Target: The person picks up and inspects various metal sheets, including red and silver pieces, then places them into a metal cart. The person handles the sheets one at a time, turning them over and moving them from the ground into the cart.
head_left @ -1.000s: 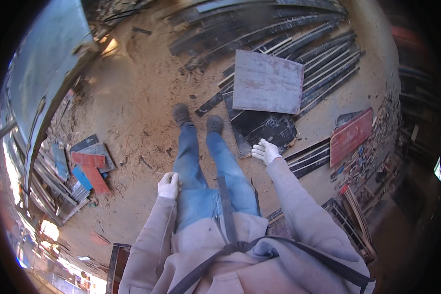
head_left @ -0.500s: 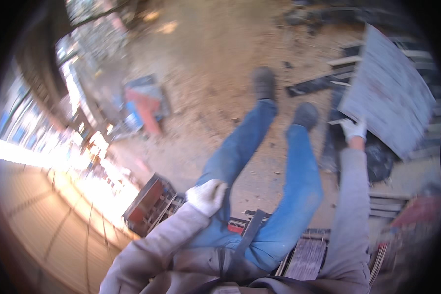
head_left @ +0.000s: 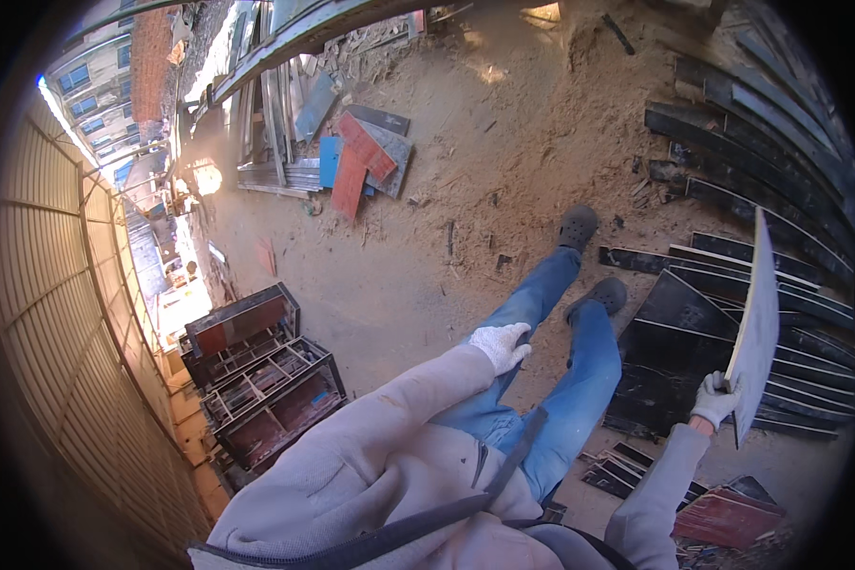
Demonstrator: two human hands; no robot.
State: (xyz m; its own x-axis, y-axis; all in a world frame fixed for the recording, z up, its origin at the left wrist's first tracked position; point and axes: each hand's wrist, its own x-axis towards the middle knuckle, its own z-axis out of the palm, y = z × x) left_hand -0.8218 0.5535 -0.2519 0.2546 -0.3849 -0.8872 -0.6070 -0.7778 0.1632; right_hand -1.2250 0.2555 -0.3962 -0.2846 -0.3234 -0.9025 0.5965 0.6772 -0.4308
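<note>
One panel (head_left: 759, 332), tipped near upright, long side running outward, up and right of the right hand (head_left: 715, 397) gripping its edge; left hand (head_left: 503, 348)'s well apart, fingers loosely open.

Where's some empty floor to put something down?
The biggest mostly bare patch is the floor between the red and blue boards, the dark wooden frames and the left leg. The right side is crowded: black strips and black panels lie near the right hand, which holds a pale board.
</note>
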